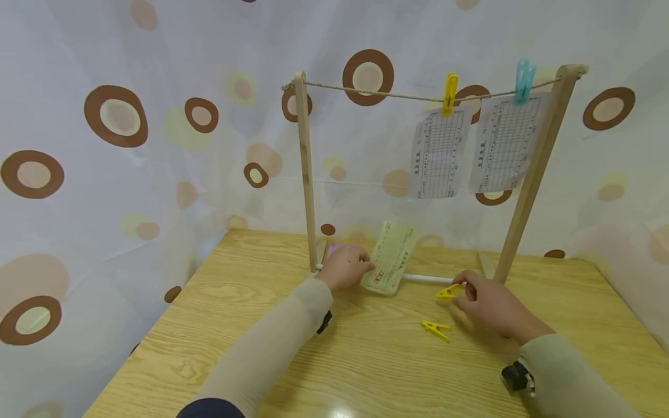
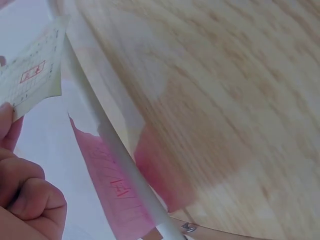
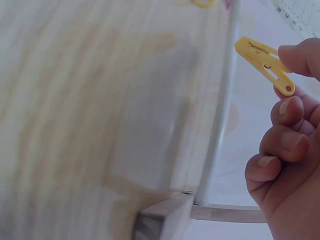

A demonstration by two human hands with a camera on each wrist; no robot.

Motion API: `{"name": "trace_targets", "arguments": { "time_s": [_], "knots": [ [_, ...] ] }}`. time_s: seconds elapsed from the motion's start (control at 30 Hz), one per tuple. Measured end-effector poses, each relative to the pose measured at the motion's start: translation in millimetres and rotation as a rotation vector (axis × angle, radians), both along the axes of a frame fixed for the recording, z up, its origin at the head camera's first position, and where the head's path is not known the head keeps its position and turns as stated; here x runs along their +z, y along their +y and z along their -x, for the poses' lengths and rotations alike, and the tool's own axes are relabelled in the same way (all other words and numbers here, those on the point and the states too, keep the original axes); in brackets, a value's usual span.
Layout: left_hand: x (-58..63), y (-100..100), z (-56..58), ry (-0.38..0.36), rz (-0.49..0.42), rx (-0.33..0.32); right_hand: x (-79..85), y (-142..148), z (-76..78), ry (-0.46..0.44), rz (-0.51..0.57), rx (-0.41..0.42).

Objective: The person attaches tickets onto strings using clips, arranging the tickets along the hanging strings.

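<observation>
Between thumb and fingers, my left hand (image 1: 345, 266) pinches the edge of a pale yellow-green printed slip (image 1: 391, 255), which carries a red stamp box. The slip is raised and tilted near the frame's base; the left wrist view shows the same slip (image 2: 37, 70) at upper left. My right hand (image 1: 488, 305) pinches a yellow clothespin (image 1: 447, 292) by its handles, to the right of the slip. In the right wrist view that clothespin (image 3: 265, 64) lies between thumb and forefinger. A second yellow clothespin (image 1: 436, 330) lies on the table in front of the hands.
A wooden frame (image 1: 307, 174) holds a rope (image 1: 366, 90) across its top. Two white printed sheets hang there, from a yellow clothespin (image 1: 449, 94) and a blue clothespin (image 1: 524, 81). A white rod (image 1: 428, 279) joins the posts low down. A pink slip (image 2: 112, 182) lies behind my left hand.
</observation>
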State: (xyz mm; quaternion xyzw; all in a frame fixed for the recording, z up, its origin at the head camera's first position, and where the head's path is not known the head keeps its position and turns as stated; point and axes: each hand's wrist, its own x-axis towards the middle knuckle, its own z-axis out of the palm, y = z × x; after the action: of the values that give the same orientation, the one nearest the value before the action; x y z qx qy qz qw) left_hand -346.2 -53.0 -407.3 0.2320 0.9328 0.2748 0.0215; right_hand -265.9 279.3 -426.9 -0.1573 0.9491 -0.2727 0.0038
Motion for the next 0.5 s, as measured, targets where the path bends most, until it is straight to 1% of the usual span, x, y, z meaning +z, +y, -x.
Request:
{"name": "trace_targets", "arguments": {
  "time_s": [0.27, 0.5],
  "knots": [
    [7.8, 1.3, -8.4, 0.073, -0.025, 0.014, 20.0, -6.3, -4.3, 0.047, 0.053, 0.045],
    [15.3, -1.9, -19.8, 0.161, -0.028, -0.003, 38.7, -12.2, -8.8, 0.089, 0.064, 0.043]
  ]
}}
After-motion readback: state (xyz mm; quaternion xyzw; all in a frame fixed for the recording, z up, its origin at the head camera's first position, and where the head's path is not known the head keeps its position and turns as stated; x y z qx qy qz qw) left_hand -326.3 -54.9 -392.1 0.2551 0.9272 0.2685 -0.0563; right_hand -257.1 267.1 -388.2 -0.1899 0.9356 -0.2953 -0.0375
